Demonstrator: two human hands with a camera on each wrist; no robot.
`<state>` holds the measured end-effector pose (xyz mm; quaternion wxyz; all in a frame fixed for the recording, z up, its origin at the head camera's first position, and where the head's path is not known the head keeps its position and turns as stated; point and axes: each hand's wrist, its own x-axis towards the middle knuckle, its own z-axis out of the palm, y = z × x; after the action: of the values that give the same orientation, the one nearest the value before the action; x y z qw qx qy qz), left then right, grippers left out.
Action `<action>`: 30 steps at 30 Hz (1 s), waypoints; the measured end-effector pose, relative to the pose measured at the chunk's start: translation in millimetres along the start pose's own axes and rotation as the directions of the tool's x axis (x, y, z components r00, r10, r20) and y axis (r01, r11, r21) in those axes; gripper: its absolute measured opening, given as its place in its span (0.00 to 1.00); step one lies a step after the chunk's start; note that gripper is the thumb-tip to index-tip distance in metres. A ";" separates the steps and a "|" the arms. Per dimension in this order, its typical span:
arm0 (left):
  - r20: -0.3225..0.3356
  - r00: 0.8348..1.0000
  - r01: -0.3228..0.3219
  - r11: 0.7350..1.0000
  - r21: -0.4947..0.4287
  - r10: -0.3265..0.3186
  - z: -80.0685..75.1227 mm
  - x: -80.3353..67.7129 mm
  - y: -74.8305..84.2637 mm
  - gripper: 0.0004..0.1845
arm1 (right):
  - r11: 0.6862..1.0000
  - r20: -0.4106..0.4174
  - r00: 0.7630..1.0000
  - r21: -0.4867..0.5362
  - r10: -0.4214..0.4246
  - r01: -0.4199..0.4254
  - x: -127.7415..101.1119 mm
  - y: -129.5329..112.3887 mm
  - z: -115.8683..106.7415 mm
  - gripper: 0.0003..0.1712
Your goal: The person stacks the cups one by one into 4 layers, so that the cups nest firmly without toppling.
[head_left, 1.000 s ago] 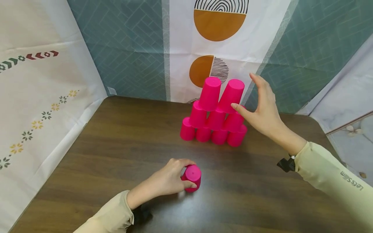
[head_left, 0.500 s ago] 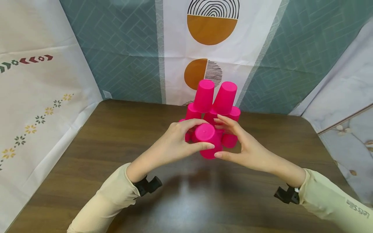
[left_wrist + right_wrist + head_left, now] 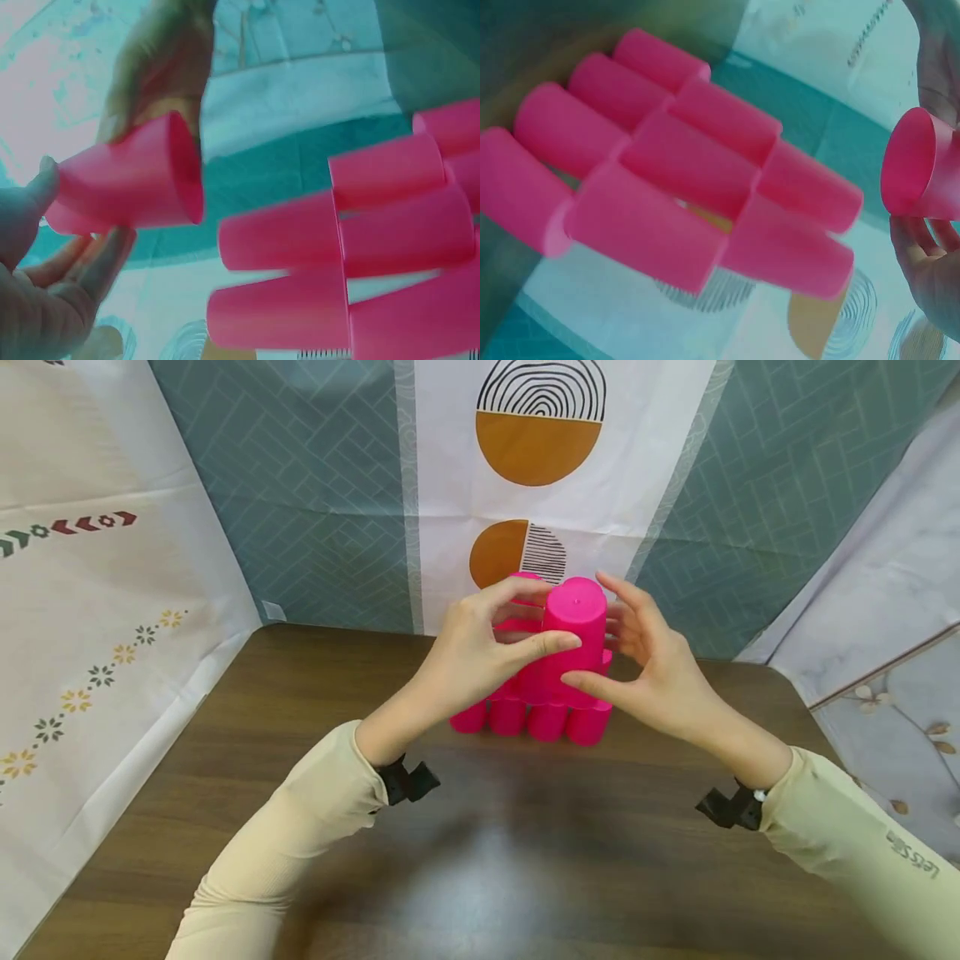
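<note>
— What has moved in the last second?

— The loose pink cup [image 3: 573, 625]. A second ago it stood upside down on the bench near the front edge, under the left hand [image 3: 480, 647]. Half a second ago both hands had it in the air, low before the pyramid of cups [image 3: 534, 714]. Now it is raised to the height of the pyramid's top.

— And the right hand [image 3: 652, 672]?

— It was open beside the top row of the pyramid, touching the right-hand cup there. It has since come across to the loose cup, fingers on its far side and thumb beneath.

— The left hand?

— Lifted off the bench with the cup, thumb across its front.
</note>
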<state>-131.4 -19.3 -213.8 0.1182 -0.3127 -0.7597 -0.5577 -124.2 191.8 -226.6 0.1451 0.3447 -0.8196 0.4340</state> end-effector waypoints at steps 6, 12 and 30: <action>-0.087 0.990 -0.113 0.994 0.009 0.113 -6.8 36.5 -15.5 0.23 | 0.994 -0.084 0.992 0.053 0.097 -0.093 41.0 5.0 -10.3 0.51; -0.159 0.986 -0.040 0.999 0.022 0.043 -18.5 56.3 -34.6 0.22 | 0.962 -0.081 0.965 0.136 0.251 -0.239 79.5 13.9 -4.2 0.48; -0.084 0.993 0.089 0.995 0.046 -0.085 -34.8 67.1 -47.4 0.23 | 0.947 0.051 0.946 0.017 0.320 -0.321 106.0 30.4 -1.6 0.49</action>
<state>-218.1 -37.0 -202.8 0.1326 -0.2529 -0.7807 -0.5558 -221.6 158.2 -187.4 0.0486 0.2188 -0.8624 0.4539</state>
